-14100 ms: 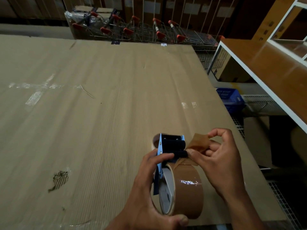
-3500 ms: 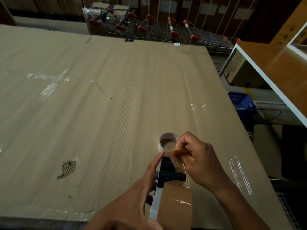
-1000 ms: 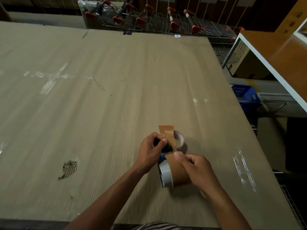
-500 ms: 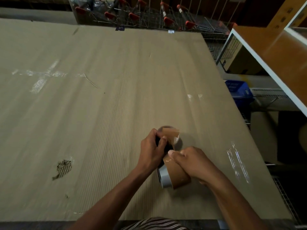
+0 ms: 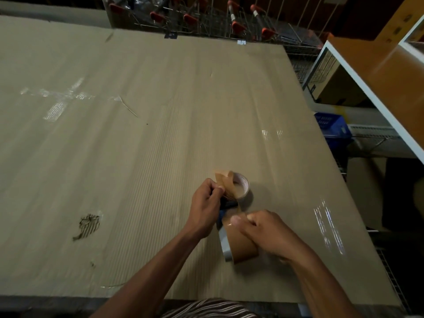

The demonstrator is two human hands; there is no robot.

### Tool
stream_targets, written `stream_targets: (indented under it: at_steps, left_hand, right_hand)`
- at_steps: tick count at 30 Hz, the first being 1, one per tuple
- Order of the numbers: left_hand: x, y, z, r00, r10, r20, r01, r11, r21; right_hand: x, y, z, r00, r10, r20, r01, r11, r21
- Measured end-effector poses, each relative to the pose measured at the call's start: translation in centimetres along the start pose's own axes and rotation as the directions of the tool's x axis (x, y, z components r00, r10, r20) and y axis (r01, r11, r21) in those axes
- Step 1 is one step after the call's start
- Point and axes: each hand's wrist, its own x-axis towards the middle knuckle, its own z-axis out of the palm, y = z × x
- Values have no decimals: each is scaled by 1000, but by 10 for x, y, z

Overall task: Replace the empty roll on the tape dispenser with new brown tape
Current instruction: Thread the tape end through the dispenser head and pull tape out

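While left hand (image 5: 205,206) pinches tape end (image 5: 226,183), right hand (image 5: 263,230) grips brown roll (image 5: 242,249) — fingers curled.

Brought down from mid-air, as held fourteen seconds ago, onto the desk (image 5: 137,157): the tape dispenser (image 5: 226,206) with its brown tape roll (image 5: 243,245). Moved from the pulled tape end (image 5: 226,184) to the top of the roll: the right hand (image 5: 263,230), thumb pressing there. Shifted from the dispenser's side to its front: the left hand (image 5: 206,203), pinching the tape end, which stands up again after lying folded half a second ago.
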Motion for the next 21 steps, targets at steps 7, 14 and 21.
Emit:
stream_targets:
  at_steps: [7,14,21]
  left_hand:
    - [-7,0,8,999,10,-30,-9,1000,28]
    - [8,16,3,998,15,55,-17,999,42]
    - [18,16,-3,977,-34,208,16,996,85]
  right_hand:
    - [2,-11,14,989,117,-88,-123,990,-70]
    - [-13,-10,8,988,74,-138,-92,988,-123]
    - [10,-11,-41,970,-58,-238,-1,970,-243]
